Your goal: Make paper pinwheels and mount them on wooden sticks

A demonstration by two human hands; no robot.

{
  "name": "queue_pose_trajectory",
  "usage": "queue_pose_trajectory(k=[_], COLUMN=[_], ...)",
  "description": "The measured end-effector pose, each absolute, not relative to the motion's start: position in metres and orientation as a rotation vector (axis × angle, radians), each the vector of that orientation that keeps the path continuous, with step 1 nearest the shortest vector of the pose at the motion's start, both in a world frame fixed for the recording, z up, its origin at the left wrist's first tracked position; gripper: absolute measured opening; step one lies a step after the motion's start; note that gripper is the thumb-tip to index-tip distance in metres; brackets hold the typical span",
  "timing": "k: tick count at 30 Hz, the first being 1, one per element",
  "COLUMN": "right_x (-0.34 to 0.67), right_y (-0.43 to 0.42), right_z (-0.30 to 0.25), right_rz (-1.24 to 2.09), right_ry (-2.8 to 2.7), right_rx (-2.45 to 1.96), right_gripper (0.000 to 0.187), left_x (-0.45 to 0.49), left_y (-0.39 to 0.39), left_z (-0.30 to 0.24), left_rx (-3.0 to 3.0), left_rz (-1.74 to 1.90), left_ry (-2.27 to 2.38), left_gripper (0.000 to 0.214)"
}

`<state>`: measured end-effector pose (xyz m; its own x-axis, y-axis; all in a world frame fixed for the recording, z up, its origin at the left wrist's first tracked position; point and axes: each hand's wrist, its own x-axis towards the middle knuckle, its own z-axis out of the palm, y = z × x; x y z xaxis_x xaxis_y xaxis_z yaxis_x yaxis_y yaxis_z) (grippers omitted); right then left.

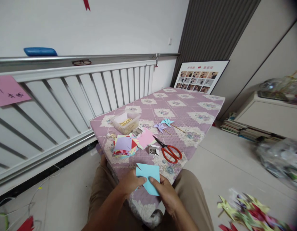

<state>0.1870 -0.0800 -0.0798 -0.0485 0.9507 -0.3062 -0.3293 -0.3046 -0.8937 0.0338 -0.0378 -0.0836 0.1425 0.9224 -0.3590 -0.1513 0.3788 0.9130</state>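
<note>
A light blue square of paper [148, 177], cut in from its corners, is held over the near edge of the table between both hands. My left hand [130, 183] pinches its left side and my right hand [164, 191] pinches its lower right part. Just beyond the paper lie red-handled scissors [169, 150], a small box of pins [153, 150] and a pile of coloured paper squares [129, 143]. Two finished paper pinwheels [164, 124] on sticks lie further back.
The table has a purple flowered quilted cover [186, 109]. A clear tub of wooden sticks [126, 122] stands at its left. A white radiator [66, 96] runs along the left wall. More pinwheels [244, 211] lie on the floor at right, beside stacked books [244, 131].
</note>
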Motion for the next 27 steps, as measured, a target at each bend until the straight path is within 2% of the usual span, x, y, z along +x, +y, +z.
queue_pose_trajectory(k=[3, 13, 16, 22, 27], right_x=[0.185, 0.18, 0.179, 0.173, 0.162], right_y=[-0.081, -0.08, -0.081, -0.082, -0.082], right_z=[-0.081, -0.095, -0.092, -0.091, -0.091], right_rz=[1.549, 1.431, 1.409, 1.371, 1.37], right_ry=[-0.783, -0.794, -0.753, -0.607, -0.44], right_rx=[-1.226, -1.349, -1.339, -1.262, -1.154], right_gripper=[0.032, 0.019, 0.02, 0.024, 0.03], left_x=[0.028, 0.024, 0.024, 0.035, 0.053], left_y=[-0.034, -0.03, -0.032, -0.053, -0.078], left_z=[-0.079, -0.074, -0.074, -0.085, -0.092], left_rx=[1.294, 1.383, 1.274, 0.694, 0.534], left_rz=[0.61, 0.607, 0.661, 0.914, 0.98], left_ry=[1.112, 1.101, 1.077, 1.067, 0.955], left_gripper=[0.003, 0.011, 0.014, 0.045, 0.046])
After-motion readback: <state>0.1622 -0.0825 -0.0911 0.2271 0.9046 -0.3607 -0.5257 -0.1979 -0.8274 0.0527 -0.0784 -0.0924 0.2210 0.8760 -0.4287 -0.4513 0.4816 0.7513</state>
